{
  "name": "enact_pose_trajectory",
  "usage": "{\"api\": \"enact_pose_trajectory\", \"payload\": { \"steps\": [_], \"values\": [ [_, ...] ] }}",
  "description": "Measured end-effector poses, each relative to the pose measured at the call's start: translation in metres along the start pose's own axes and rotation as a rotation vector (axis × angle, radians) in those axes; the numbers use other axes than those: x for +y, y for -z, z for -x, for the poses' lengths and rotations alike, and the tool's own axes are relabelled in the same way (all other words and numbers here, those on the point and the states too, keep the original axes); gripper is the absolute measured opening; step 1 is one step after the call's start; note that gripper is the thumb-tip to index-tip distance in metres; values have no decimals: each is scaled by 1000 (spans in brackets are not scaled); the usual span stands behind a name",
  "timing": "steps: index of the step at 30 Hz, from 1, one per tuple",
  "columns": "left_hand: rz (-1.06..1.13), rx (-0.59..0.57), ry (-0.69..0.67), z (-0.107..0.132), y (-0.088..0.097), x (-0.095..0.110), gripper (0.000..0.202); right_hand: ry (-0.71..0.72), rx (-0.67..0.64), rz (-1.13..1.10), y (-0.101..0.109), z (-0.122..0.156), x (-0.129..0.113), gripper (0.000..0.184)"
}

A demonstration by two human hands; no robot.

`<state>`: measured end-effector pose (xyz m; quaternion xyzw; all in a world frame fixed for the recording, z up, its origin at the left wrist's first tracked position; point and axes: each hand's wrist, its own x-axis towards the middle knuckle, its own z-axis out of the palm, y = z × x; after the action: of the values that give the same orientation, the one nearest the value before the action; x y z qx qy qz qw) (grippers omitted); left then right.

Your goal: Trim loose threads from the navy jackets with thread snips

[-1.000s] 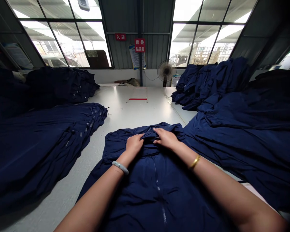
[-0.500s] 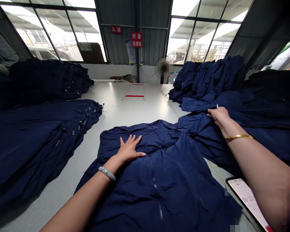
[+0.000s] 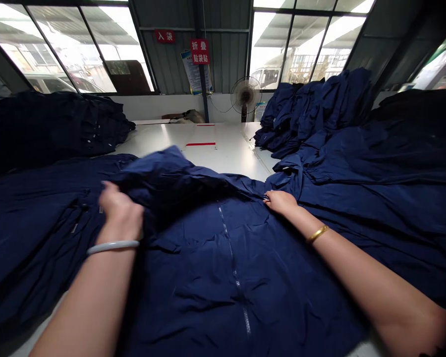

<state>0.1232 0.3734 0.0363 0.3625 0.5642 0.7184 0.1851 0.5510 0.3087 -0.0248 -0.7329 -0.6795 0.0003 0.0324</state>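
A navy zip-front jacket point(image 3: 230, 267) lies spread in front of me on the white table point(image 3: 223, 153), its zipper running down the middle. My left hand point(image 3: 119, 210), with a pale bangle on the wrist, is closed on a bunched fold of the jacket's upper left part, which is lifted off the table. My right hand point(image 3: 280, 202), with a gold bangle, is closed on the fabric at the jacket's upper right edge, where it meets the pile on the right.
Stacks of the same navy garments lie at the left point(image 3: 33, 208), back left point(image 3: 59, 124), right point(image 3: 386, 183) and back right point(image 3: 312, 109). A standing fan point(image 3: 246, 96) and red signs point(image 3: 199, 51) are at the far wall below large windows.
My left hand went from lying flat on the jacket to gripping and lifting its left part. My right hand came back from the right pile to the jacket's upper right edge. The view shifted.
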Motion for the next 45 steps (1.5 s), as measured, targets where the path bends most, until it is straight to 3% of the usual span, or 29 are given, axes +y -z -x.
{"api": "enact_pose_trajectory", "payload": {
  "steps": [3,6,8,9,10,11,13,15,18,21,25,28,32,34,37,40,41,42,43,45],
  "values": [
    [-141,224,-90,-35,44,31,44,-44,-40,17,-11,-5,12,31],
    [-469,244,-386,-17,68,41,86,-51,-40,29,-14,-10,16,28],
    [-787,39,-648,13,67,34,90,-32,-16,31,-12,-10,13,24],
    [-907,-146,-700,30,63,26,80,-9,7,29,-11,-10,9,23],
    [-1029,-449,-680,46,57,17,66,30,38,23,-9,-9,3,24],
    [-1078,-665,-665,60,50,5,55,86,71,14,-7,-7,-5,27],
    [-1148,-889,-622,81,39,-21,44,249,126,-12,-4,-5,-27,36],
    [-1220,-982,-576,92,30,-45,48,433,141,-37,-6,-6,-54,42],
    [-1302,-1053,-488,90,20,-69,58,610,115,-66,-18,-19,-88,47],
    [-1329,-1132,-403,75,12,-77,61,579,77,-89,-37,-47,-99,49],
    [-1303,-1172,-380,55,1,-85,64,378,43,-110,-64,-92,-82,46],
    [-1257,-1102,-432,49,-9,-90,63,290,36,-116,-75,-120,-65,46],
    [-1158,-1004,-544,50,-20,-84,60,245,28,-118,-74,-145,-47,45],
    [-1096,-995,-581,54,-17,-73,59,233,16,-115,-69,-151,-42,44],
    [-999,-1107,-594,65,9,-48,56,228,22,-115,-54,-146,-51,38],
    [-1035,-1371,-616,88,58,-26,63,351,69,-147,-39,-115,-92,39],
    [-1093,-1418,-618,99,75,-23,69,461,82,-170,-36,-99,-112,40],
    [-1153,-1413,-617,110,92,-22,76,662,96,-206,-34,-83,-134,37],
    [-1216,-1374,-603,120,108,-23,81,851,90,-244,-35,-66,-157,35],
    [-1303,-1289,-548,141,134,-29,89,1085,63,-280,-42,-39,-199,37]
  ]
}}
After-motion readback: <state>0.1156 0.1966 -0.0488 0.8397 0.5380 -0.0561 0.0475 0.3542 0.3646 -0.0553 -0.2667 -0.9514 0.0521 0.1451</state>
